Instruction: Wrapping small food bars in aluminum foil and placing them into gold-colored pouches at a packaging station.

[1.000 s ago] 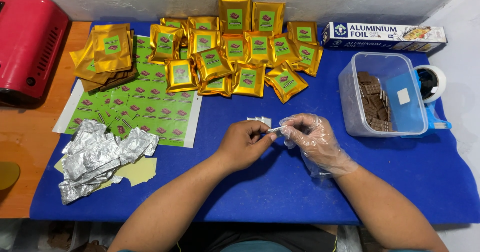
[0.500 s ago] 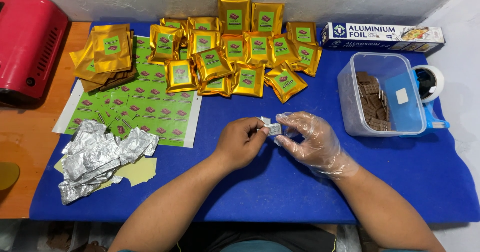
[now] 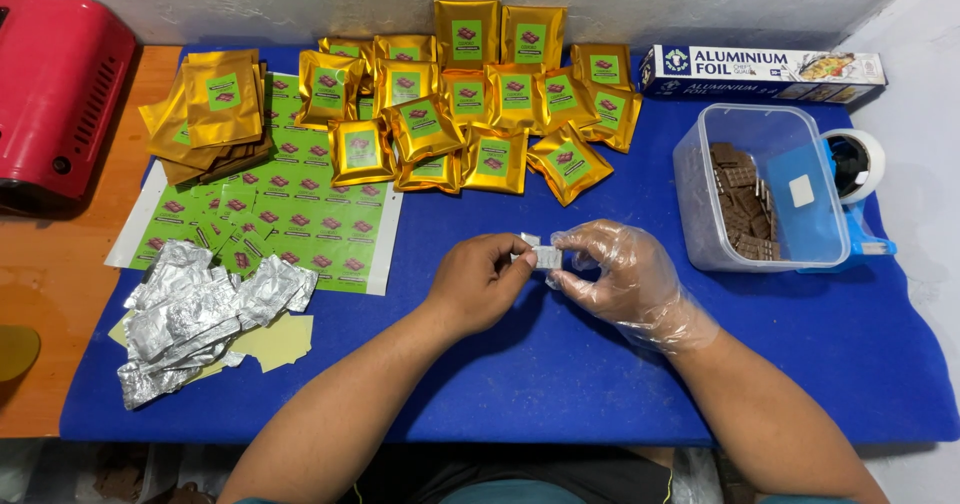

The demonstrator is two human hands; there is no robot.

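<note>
My bare left hand [image 3: 478, 286] and gloved right hand [image 3: 622, 282] pinch a small foil-wrapped piece [image 3: 541, 256], probably chocolate; gold pouches [image 3: 470, 104] lie at twelve o'clock.

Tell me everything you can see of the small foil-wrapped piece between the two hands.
The foil-wrapped piece is a small, flat, roughly rectangular packet in crinkled silver foil, its contents hidden. It is held just above the blue table cover, pinched at its left end by the bare left hand and at its right by the right hand in a clear plastic glove. A loose foil corner sticks up at its top left.
</note>
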